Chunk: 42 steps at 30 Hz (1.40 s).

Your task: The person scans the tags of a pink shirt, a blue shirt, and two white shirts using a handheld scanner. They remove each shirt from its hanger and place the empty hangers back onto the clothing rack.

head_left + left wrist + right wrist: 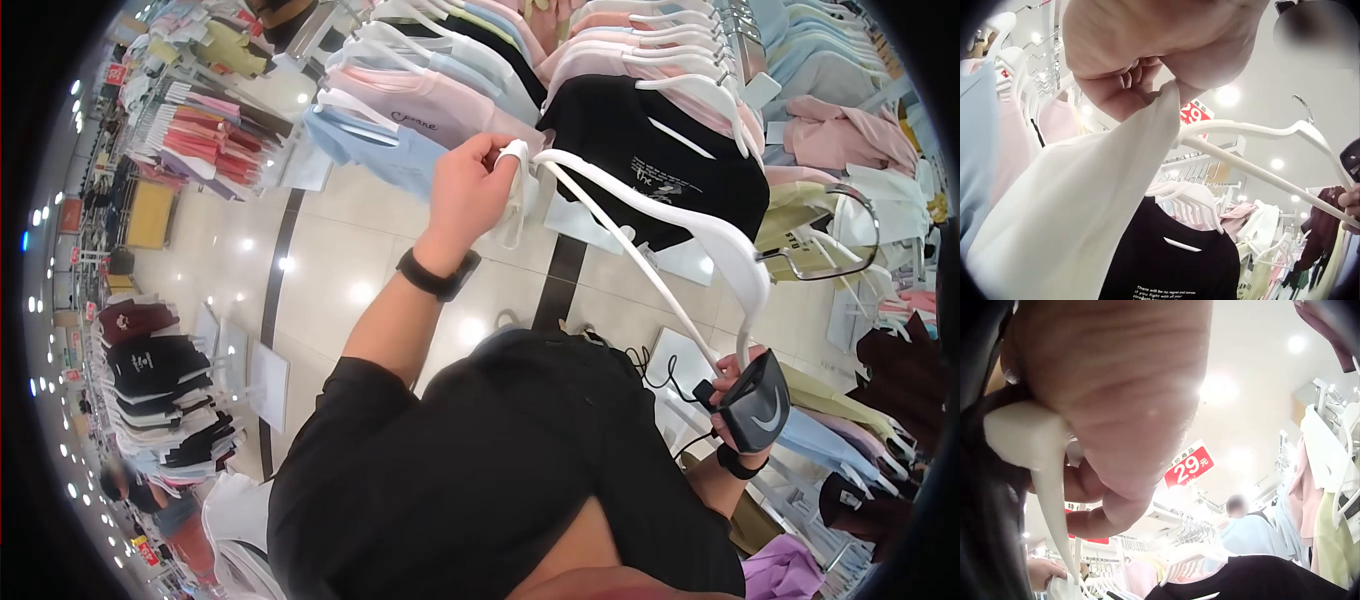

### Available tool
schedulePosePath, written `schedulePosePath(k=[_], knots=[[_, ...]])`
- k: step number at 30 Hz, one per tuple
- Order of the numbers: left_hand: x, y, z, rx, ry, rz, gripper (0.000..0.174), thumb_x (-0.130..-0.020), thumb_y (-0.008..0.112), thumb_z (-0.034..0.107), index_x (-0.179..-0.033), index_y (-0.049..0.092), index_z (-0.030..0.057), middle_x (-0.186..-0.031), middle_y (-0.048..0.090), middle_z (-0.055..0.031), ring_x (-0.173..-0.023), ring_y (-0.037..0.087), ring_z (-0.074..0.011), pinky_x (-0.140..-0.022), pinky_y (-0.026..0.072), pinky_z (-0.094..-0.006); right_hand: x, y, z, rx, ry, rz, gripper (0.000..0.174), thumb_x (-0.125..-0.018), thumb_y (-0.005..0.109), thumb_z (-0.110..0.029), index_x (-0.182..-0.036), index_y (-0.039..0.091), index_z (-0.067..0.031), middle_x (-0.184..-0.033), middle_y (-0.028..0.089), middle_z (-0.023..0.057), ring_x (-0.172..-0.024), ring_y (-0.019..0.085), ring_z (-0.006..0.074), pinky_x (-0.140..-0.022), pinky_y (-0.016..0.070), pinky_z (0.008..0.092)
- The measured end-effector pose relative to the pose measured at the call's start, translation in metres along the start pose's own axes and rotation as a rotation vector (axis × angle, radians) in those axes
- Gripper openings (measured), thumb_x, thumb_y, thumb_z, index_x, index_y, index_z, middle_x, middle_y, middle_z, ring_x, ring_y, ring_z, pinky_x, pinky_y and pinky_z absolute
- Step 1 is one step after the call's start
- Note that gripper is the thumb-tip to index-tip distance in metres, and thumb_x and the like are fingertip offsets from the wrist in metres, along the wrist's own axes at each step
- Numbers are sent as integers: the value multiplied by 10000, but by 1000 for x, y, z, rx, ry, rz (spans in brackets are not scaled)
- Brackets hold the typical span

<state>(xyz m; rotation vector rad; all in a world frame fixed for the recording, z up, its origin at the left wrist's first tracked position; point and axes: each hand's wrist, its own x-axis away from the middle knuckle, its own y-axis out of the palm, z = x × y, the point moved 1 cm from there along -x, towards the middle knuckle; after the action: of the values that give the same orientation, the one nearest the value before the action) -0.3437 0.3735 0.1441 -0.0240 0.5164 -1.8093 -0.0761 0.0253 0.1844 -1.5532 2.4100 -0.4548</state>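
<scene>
A white garment hangs from my left hand, whose thumb and fingers pinch its edge. Right beside that pinch is one end of a white hanger, with a curved top arm and a straight lower bar. My right hand grips the hanger's opposite end, its fingers curled round it in the right wrist view. The hanger's metal hook shows in the left wrist view. A dark casing with a pale swoosh covers part of my right hand.
Behind the hanger, a black printed T-shirt hangs on a crowded rack. Pink tops and a light blue top hang to its left. More racks stand around the tiled floor. A red price sign hangs overhead.
</scene>
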Motion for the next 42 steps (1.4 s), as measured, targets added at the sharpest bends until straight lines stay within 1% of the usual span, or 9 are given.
schedulePosePath(k=[4, 9, 12, 16, 21, 29, 37, 40, 42], knots=[[-3, -1, 14, -86, 57, 15, 189, -916, 713, 136, -1030, 759, -7, -686, 678, -91, -587, 608, -156, -600, 497, -301, -5, -2, 14, -85, -105, -12, 205, -753, 847, -19, -860, 673, 2, -830, 692, 69, -748, 666, 118, -672, 540, 275], [-2, 1, 33, -190, 143, 47, 166, -905, 745, 176, -955, 763, 19, -618, 640, -85, -506, 574, -192, -540, 467, -305, -15, 0, 11, -25, 115, 9, 206, -769, 839, 8, -865, 657, -5, -805, 690, 29, -723, 659, 100, -659, 533, 271], [-1, 3, 46, -235, 169, 7, 158, -902, 735, 145, -935, 758, -8, -586, 578, -21, -531, 495, -75, -525, 414, -276, -23, 11, -1, -43, -23, -36, 162, -821, 802, 17, -861, 645, 22, -836, 668, 58, -706, 660, 127, -652, 527, 274], [8, 12, 69, -274, 237, 1, 140, -883, 736, 135, -903, 752, -3, -558, 568, -40, -486, 491, -95, -502, 406, -285, -37, 19, -5, -72, -164, -188, 232, -763, 833, -79, -925, 715, 38, -907, 644, 119, -763, 653, 247, -675, 512, 336], [26, 24, 111, -295, 306, -62, 119, -867, 736, 120, -892, 744, 4, -568, 597, -85, -461, 540, -158, -493, 427, -309, -54, 28, -10, -76, -303, -349, 262, -760, 798, -103, -941, 701, 59, -996, 649, 134, -839, 647, 252, -729, 516, 333], [25, 18, 138, -381, 537, -113, 65, -843, 710, 62, -847, 712, -3, -663, 620, -115, -566, 587, -229, -561, 464, -322, -52, 23, -14, -47, -404, -237, 214, -807, 810, -6, -925, 640, 47, -888, 622, 84, -784, 698, 181, -712, 564, 305], [-4, -3, 147, -132, 899, -535, 242, -842, 748, 71, -1073, 709, 11, -978, 643, -120, -862, 608, -297, -808, 488, -335, -33, 2, 7, -451, 94, -236, 233, -978, 704, -138, -1070, 626, 61, -939, 702, 140, -862, 751, 248, -804, 622, 358], [1, -1, 138, -187, 722, -631, 244, -852, 788, 95, -1066, 701, 14, -954, 662, -107, -834, 627, -268, -778, 502, -336, -36, -1, 16, -522, 147, -273, 270, -1018, 634, -147, -1137, 588, 91, -928, 714, 171, -905, 764, 259, -811, 635, 377], [2, -7, 133, -275, 565, -723, 240, -851, 804, 85, -1052, 695, 11, -943, 683, -104, -804, 642, -248, -746, 511, -323, -39, 1, 20, -539, -19, -305, 273, -999, 663, -159, -1140, 617, 70, -1000, 720, 200, -963, 752, 284, -866, 609, 399]])
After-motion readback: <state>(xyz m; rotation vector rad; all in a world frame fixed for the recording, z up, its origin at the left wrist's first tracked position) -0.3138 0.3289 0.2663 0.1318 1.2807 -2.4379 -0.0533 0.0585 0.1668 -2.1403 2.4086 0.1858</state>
